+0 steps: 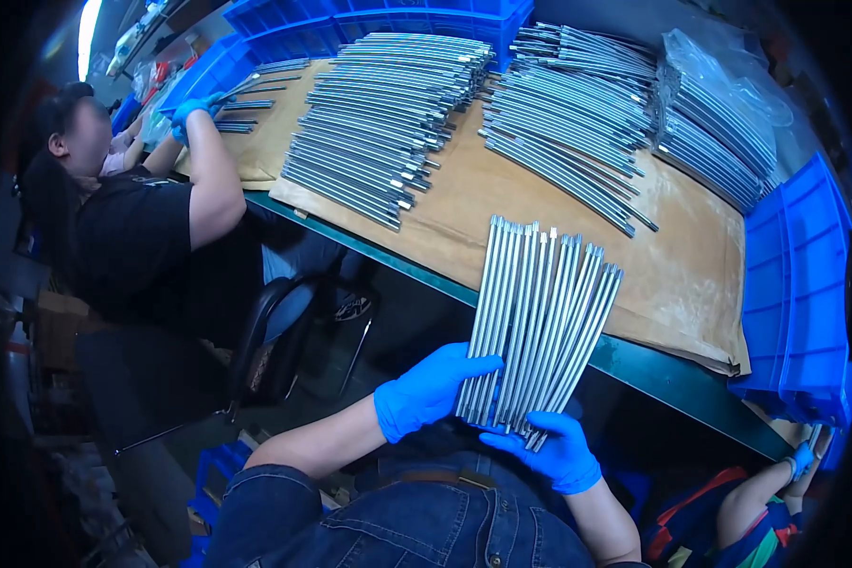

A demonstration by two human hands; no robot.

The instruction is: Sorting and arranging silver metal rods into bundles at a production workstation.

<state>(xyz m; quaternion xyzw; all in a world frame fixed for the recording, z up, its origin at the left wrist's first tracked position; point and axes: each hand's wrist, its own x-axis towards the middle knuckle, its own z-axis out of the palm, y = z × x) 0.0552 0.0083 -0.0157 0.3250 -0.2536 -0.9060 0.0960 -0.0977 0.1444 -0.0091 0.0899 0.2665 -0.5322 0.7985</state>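
Note:
A fanned bundle of shiny metal rods point(540, 312) is held up in front of me, tilted over the table's near edge. My left hand point(435, 386), in a blue glove, grips the bundle's left side low down, thumb across the front. Around the lower right ends curls my right hand point(551, 451), also blue-gloved, its thumb over the rods and its fingers partly hidden behind them. The rods' upper ends have narrower, fitting-like tips. Beyond lie a wide pile of similar rods point(379, 123) at left and another pile point(577, 114) at right on the brown sheet point(459, 204).
Further rods point(715, 133) lie under clear plastic at the far right. Blue bins point(795, 293) stand at the right end, and blue bins point(369, 21) line the back. A co-worker point(142, 227) sits at left; another person's sleeve point(719, 516) shows lower right. The green table edge point(672, 383) runs before me.

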